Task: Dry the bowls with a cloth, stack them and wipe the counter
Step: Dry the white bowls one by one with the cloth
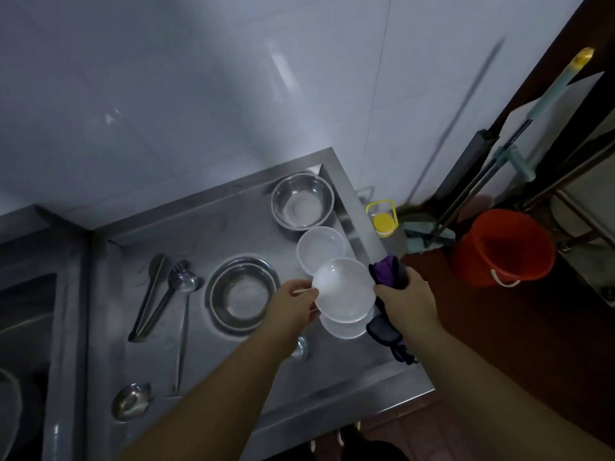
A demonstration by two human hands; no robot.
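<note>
My left hand (296, 302) pinches the left rim of a clear plastic bowl (344, 291), held above the steel counter (233, 387). My right hand (404, 299) grips a bunched purple and grey cloth (387, 272) at the bowl's right rim; the cloth's tail hangs below my wrist. Another clear bowl (342, 329) lies directly under the held one, mostly hidden. A third clear bowl (320, 249) sits just behind. A steel bowl (302, 201) stands in the counter's far corner, and a steel bowl (241, 294) sits left of my left hand.
Tongs (149, 297), a long ladle (183, 314) and a spoon (131, 402) lie on the counter's left part. A sink (23, 327) is at far left. Beyond the counter's right edge stand a yellow-capped bottle (382, 222), a mop (519, 144) and a red bucket (502, 247).
</note>
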